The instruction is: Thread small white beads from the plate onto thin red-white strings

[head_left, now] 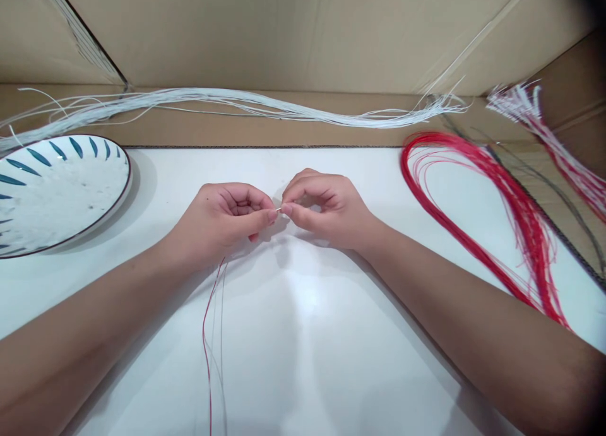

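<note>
Over the middle of the white tabletop, my left hand and my right hand meet fingertip to fingertip, both closed in a pinch. A short, thin, pale piece shows in the narrow gap between them, gripped from both sides; it is too small to tell exactly what it is. Below my left hand a thin red wire hangs down toward the near edge, with faint grey lines beside it that look like shadows. Inside my left palm the wire's upper part is hidden.
At the left stands a white plate with green leaf marks and a dark rim. A bundle of white wires lies along the cardboard at the back. Looped red wires lie at right, near a red-and-white bundle.
</note>
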`<control>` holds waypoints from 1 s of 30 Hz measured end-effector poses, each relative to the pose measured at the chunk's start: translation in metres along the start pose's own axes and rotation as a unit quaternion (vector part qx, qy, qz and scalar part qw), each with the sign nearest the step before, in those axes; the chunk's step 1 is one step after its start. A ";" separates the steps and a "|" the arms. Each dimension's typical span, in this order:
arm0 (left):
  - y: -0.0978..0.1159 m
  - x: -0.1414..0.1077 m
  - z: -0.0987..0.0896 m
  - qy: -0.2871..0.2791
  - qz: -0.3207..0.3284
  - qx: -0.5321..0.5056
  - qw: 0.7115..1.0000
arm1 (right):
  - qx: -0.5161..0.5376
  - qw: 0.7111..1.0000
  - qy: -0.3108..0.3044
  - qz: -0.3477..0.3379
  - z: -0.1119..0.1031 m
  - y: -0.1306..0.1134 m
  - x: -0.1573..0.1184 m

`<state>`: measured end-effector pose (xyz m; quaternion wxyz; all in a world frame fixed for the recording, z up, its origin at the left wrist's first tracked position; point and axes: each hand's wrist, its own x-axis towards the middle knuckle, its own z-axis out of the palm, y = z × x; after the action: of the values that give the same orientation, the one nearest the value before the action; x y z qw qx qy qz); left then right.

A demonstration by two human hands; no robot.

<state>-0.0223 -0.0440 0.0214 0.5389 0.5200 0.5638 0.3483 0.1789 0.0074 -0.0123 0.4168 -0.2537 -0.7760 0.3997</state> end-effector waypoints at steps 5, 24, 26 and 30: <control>-0.004 0.004 -0.004 -0.021 -0.019 -0.050 0.998 | 0.018 0.999 -0.003 0.029 -0.002 -0.001 0.000; 0.004 -0.001 0.007 0.062 -0.024 -0.055 0.996 | 0.058 0.995 0.009 0.084 -0.004 0.000 0.001; 0.004 0.000 0.006 0.062 -0.024 -0.057 0.996 | 0.057 0.995 0.012 0.077 -0.004 0.000 0.001; 0.003 -0.001 0.006 0.067 -0.020 -0.057 0.996 | 0.048 0.997 0.009 0.056 -0.004 0.001 0.001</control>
<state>-0.0159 -0.0452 0.0237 0.5354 0.4525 0.5884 0.4029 0.1817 0.0104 -0.0112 0.4124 -0.2801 -0.7367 0.4569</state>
